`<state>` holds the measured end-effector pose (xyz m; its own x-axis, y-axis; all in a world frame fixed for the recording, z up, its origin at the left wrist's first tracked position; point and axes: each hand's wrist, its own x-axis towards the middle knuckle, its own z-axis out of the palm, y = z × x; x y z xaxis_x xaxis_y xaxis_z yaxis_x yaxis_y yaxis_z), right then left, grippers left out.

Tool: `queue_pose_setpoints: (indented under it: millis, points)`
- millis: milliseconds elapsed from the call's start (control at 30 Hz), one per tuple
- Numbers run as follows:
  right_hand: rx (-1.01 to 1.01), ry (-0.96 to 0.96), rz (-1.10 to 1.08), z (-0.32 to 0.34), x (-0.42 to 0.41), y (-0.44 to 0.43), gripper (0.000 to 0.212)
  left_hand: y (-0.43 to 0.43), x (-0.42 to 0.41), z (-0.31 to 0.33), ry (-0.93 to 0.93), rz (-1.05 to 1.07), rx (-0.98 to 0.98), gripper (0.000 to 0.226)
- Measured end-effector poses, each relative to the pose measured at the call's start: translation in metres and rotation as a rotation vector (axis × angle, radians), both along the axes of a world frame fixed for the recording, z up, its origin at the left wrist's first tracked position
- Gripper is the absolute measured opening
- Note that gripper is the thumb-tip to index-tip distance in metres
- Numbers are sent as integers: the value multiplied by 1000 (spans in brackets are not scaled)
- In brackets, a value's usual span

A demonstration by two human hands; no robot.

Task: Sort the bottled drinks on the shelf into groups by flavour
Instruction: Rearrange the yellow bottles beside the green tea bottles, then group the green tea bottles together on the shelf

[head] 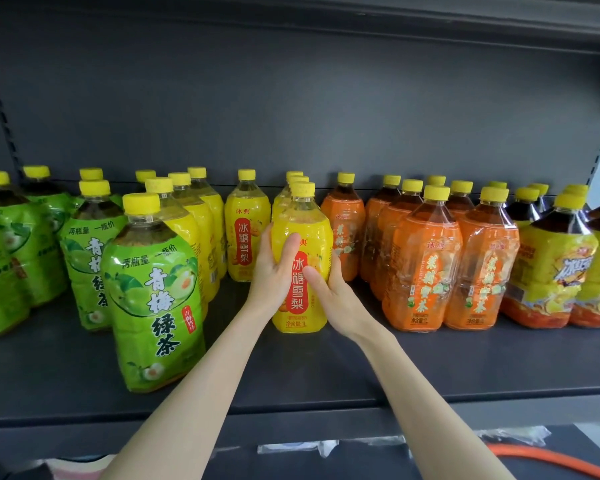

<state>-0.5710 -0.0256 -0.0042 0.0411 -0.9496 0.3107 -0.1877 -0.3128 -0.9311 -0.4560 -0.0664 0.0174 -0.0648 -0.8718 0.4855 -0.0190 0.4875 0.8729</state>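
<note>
Bare forearms reach up over the shelf edge. Left hand and right hand curl their fingers round opposite sides of the yellow pear-drink bottle, upright at mid-shelf. Green-label bottles stand left of it, orange-label bottles right, and more yellow bottles just behind.

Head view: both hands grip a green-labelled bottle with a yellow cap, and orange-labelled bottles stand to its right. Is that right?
Not quite: the label colour is wrong. The head view shows the left hand and the right hand gripping a yellow-labelled bottle with a red panel, not a green-labelled one. Its yellow cap and the orange-labelled bottles to its right are as stated.
</note>
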Motion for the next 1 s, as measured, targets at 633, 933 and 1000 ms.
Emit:
queue_pose_setpoints:
  millis: [633,933,1000]
  points:
    - [-169,631,-359,9,-4,65,47,69,47,3,-460,230,-78,32]
    - [-346,581,-257,23,67,86,27,124,133,-6,-347,409,-168,10]
    - [-386,549,-247,27,88,84,26,123,156,-4,-302,439,-182,12]
